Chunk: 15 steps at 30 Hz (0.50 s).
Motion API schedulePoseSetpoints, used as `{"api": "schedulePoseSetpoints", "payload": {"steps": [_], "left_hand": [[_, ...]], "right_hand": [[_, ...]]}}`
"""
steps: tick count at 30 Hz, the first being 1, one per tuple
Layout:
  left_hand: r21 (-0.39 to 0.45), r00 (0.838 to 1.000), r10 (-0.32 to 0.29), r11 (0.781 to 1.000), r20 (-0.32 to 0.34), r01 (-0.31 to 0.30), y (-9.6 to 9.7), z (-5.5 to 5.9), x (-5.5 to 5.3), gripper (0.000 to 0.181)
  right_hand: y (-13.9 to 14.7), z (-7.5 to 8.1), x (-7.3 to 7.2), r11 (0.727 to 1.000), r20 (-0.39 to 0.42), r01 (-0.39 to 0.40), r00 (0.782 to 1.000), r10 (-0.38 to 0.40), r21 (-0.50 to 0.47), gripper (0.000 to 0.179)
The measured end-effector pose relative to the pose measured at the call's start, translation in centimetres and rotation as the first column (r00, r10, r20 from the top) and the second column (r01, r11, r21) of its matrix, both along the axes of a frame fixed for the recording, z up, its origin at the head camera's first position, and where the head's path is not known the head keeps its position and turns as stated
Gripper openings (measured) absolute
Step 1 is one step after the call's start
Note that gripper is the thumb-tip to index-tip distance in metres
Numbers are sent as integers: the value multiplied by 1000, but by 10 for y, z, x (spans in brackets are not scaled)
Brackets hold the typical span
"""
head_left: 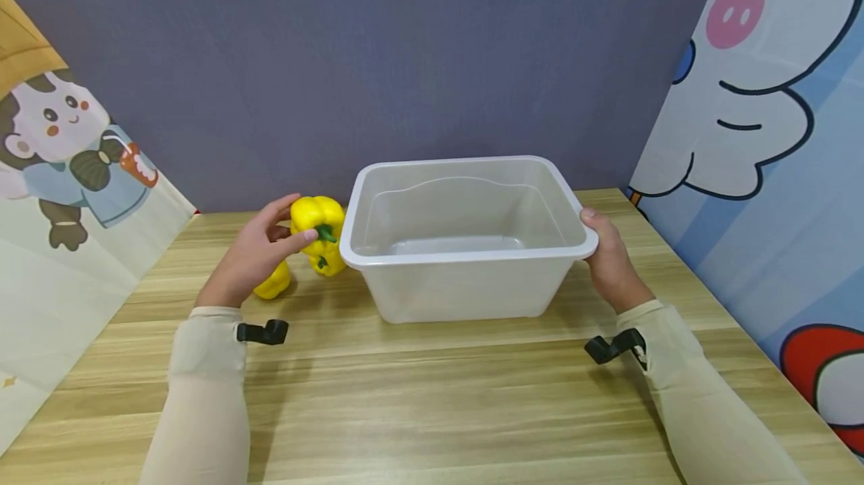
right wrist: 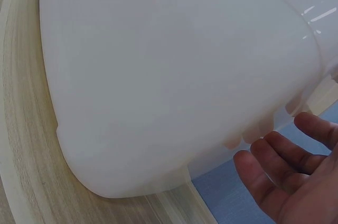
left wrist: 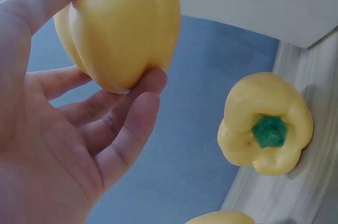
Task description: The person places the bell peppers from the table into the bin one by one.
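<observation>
My left hand (head_left: 246,256) holds a yellow bell pepper (head_left: 314,217) with a green stem, off the table, just left of a white plastic bin. In the left wrist view, the thumb lies near the top of that pepper (left wrist: 124,28) and the fingers sit beneath it. Two more yellow peppers are on the table: one (head_left: 328,264) below the held one beside the bin, another (head_left: 273,284) partly behind the left wrist. My right hand (head_left: 610,260) grips the right rim of the bin (head_left: 466,290), thumb on top. Its fingers (right wrist: 280,160) are under the rim by the side wall.
The wood-grain table (head_left: 432,402) carries everything. Behind the bin rises a grey-blue partition (head_left: 405,58). Cartoon-printed panels flank the table at the left (head_left: 67,267) and right (head_left: 763,245). No contents show inside the bin.
</observation>
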State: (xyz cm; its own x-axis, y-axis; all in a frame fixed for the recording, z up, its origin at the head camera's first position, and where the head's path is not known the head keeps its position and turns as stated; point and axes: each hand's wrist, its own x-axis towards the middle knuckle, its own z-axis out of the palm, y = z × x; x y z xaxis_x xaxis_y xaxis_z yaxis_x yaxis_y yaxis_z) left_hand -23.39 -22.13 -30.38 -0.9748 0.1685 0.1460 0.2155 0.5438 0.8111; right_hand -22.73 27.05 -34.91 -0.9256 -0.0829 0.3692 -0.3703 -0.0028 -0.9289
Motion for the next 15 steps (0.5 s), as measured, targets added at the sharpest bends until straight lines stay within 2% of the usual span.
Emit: {"api": "schedulePoseSetpoints", "payload": {"steps": [15], "left_hand": [[50, 999, 19, 999, -45, -16, 3, 5, 3, 72]], "right_hand": [[1, -1, -2, 1000, -1, -12, 1000, 12, -4, 50]]}}
